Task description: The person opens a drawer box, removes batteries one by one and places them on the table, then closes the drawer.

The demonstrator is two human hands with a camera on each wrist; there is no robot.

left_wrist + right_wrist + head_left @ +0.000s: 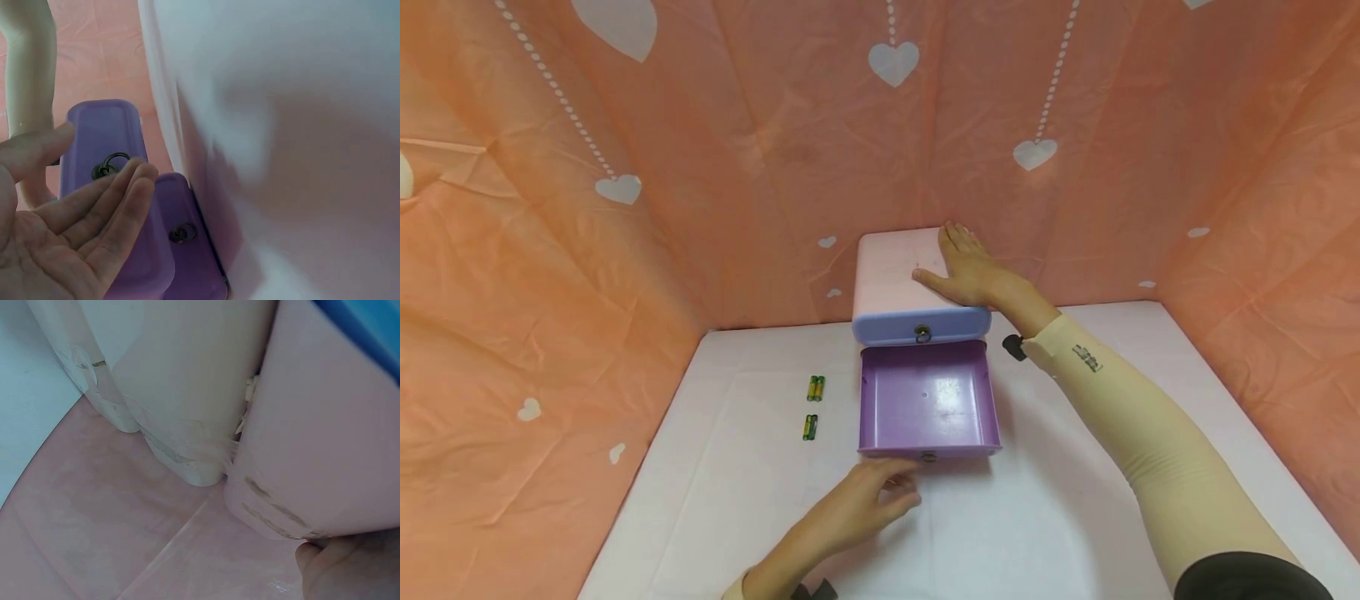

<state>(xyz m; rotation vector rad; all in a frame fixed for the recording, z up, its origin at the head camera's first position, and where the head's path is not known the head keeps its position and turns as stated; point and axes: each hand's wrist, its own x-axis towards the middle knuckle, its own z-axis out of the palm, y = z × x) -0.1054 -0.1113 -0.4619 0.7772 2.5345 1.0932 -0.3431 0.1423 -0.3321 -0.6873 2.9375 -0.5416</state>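
A small pink drawer cabinet stands against the back cloth, its upper drawer closed. Below that, a purple drawer is pulled far out, and its inside shows bare. My right hand rests flat on the right side of the cabinet's top, fingers spread toward the back edge. Just in front of the purple drawer's front is my left hand, close to its ring pull. In the left wrist view, the left hand's fingers are extended and loosely bent, with nothing held.
Two pairs of green-and-yellow batteries, a farther pair and a nearer pair, lie left of the drawer on the white table. Orange cloth with white hearts encloses the back and sides. Clear tape shows on the cabinet's side.
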